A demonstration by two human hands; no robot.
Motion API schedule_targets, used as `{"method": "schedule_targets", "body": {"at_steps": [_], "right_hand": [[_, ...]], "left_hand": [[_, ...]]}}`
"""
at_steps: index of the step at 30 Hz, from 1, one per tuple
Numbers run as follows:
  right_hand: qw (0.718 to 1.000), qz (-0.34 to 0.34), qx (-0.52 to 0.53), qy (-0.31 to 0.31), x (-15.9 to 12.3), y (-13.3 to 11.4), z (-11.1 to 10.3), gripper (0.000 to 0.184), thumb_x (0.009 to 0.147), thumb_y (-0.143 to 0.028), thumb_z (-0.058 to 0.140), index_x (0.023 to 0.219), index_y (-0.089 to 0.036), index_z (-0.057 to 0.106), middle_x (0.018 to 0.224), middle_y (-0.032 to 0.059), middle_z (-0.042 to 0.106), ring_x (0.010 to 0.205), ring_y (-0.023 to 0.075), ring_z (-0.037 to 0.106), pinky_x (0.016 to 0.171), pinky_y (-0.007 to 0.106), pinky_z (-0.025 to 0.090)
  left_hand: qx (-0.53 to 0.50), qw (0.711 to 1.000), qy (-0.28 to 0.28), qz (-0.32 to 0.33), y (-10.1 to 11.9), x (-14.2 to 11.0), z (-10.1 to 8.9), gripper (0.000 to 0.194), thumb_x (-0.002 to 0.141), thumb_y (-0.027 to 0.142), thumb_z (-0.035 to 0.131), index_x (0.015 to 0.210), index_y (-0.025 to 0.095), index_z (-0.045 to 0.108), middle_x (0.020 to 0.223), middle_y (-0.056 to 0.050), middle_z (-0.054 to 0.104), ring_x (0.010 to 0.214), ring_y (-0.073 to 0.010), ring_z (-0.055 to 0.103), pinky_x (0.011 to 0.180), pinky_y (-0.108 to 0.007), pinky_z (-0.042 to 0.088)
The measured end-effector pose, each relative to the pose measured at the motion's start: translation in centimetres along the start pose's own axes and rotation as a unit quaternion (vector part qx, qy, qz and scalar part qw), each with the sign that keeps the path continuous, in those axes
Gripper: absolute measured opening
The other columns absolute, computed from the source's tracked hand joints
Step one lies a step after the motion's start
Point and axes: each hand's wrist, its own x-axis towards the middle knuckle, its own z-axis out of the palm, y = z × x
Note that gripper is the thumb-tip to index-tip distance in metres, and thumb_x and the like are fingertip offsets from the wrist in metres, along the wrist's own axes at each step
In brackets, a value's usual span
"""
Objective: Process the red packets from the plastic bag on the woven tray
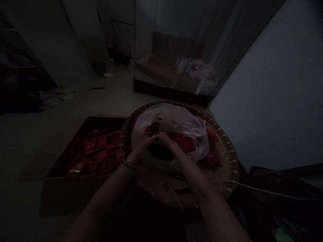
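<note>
My left hand (143,138), with a bangle on its wrist, is closed on a small dark red packet (154,127). Right beside it, my right hand (164,139) has its fingers drawn together near the packet's lower edge; what they pinch is too dark to tell. Both hands are over a crumpled clear plastic bag (174,114) that lies opened out on a round woven bamboo tray (225,161). Red packets (185,143) show in and around the bag. Below my hands is a dark patch whose contents I cannot make out.
Left of the tray stands an open cardboard box (83,183) with several red packets (98,156) inside. A dark-handled tool (183,190) lies near the tray's front. A white cord (267,191) runs off right. Behind stands a netted bed (156,72); a wall (277,111) is at right.
</note>
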Motion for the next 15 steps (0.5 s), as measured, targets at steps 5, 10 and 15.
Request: {"method": "schedule_targets", "body": {"at_steps": [5,10,15], "right_hand": [[0.991,-0.123,-0.041,-0.035,-1.1,-2.7,0.3,0.057,0.073,-0.045,0.064,0.123,-0.019,0.054,0.127,0.0142,0.051,0.117,0.0291,0.043,0.096,0.042,0.034],[0.959,-0.28,-0.04,-0.031,-5.5,-1.7,-0.5,0.05,0.073,-0.039,0.064,0.12,-0.023,0.057,0.133,0.0105,0.047,0.126,0.0292,0.035,0.103,0.046,0.027],[0.961,-0.27,-0.053,-0.023,-9.0,1.9,-1.8,0.049,0.075,-0.043,0.062,0.118,-0.019,0.059,0.139,0.0142,0.042,0.133,0.0314,0.025,0.105,0.051,0.022]], "left_hand": [[-0.001,1.0,0.017,-0.011,0.1,-0.1,0.0,0.038,0.066,0.026,0.072,0.101,0.018,0.062,0.089,-0.005,0.069,0.078,-0.0181,0.065,0.071,-0.03,0.054],[0.019,1.0,0.003,-0.009,1.0,-0.2,-0.5,0.036,0.066,0.026,0.072,0.1,0.019,0.062,0.087,-0.004,0.069,0.078,-0.0179,0.065,0.072,-0.03,0.054],[0.01,1.0,-0.015,0.001,1.3,-0.2,-0.6,0.037,0.067,0.026,0.072,0.102,0.018,0.062,0.09,-0.004,0.069,0.079,-0.0174,0.065,0.071,-0.028,0.053]]}}
